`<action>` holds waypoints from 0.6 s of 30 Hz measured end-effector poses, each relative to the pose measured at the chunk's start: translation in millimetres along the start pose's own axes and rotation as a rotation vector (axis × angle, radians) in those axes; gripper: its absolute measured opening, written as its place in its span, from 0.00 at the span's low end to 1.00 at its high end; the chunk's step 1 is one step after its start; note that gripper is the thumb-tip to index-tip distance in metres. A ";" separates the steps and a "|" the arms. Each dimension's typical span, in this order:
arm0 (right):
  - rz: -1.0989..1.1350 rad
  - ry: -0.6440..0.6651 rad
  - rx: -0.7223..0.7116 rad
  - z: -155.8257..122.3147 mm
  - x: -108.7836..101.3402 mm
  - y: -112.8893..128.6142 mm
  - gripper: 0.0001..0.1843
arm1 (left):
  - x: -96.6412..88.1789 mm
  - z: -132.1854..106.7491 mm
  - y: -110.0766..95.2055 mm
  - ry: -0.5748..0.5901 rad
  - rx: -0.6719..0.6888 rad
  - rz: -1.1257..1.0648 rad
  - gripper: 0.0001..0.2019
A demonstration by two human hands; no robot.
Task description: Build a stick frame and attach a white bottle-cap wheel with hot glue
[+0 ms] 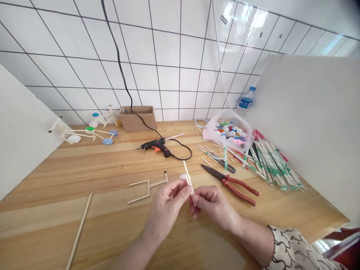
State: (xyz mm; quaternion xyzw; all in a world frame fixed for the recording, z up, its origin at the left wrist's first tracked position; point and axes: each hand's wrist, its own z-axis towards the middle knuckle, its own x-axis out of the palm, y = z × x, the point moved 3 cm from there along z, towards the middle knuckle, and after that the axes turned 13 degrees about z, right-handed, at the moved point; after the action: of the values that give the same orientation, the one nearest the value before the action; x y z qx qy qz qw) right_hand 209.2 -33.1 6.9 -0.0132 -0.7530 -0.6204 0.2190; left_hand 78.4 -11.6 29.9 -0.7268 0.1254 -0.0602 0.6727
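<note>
Short pieces of wooden stick, seemingly two side by side, stand tilted between my hands above the table. My left hand pinches them between thumb and fingers. Lower down, my right hand pinches their bottom end; its fingers partly hide it. A white bottle cap shows just behind the sticks, partly covered. Left of my left hand lies a small frame of glued sticks with a dark tip. Pliers with red handles lie open to the right of my hands.
A black glue gun lies behind my hands, its cord running up the tiled wall. Around stand a cardboard box, stick-and-cap models, a bag of caps, wrapped chopsticks, a water bottle and a long stick.
</note>
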 end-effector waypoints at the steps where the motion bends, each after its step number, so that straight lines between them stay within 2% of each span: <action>1: 0.009 -0.014 -0.015 0.3 0.5 0.0 0.20 | 5.0 -1.9 3.6 0.023 -0.008 -0.021 0.10; 2: 0.013 -0.025 -0.024 0.4 1.2 -0.3 0.20 | 9.0 -3.6 7.7 0.031 -0.017 -0.048 0.11; 6: 0.025 -0.045 -0.026 -0.6 6.3 -5.0 0.20 | 11.6 -7.5 23.4 -0.114 -0.055 -0.090 0.13; 8: 0.028 -0.045 -0.019 -1.2 9.4 -7.7 0.21 | 10.4 -7.8 27.1 -0.150 -0.074 -0.103 0.14; 14: -0.001 -0.040 -0.026 -1.4 15.3 -9.3 0.22 | 10.7 -8.7 22.6 -0.190 -0.141 -0.197 0.15; 18: -0.022 -0.033 -0.033 -1.6 17.3 -9.5 0.21 | 15.0 -11.7 18.6 -0.165 -0.193 -0.255 0.17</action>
State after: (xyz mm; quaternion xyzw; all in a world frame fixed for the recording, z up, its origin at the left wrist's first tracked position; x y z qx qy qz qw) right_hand 191.3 -41.1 4.3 -0.0189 -0.7464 -0.6346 0.1995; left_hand 87.9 -27.9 11.3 -0.8006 -0.0184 -0.0727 0.5945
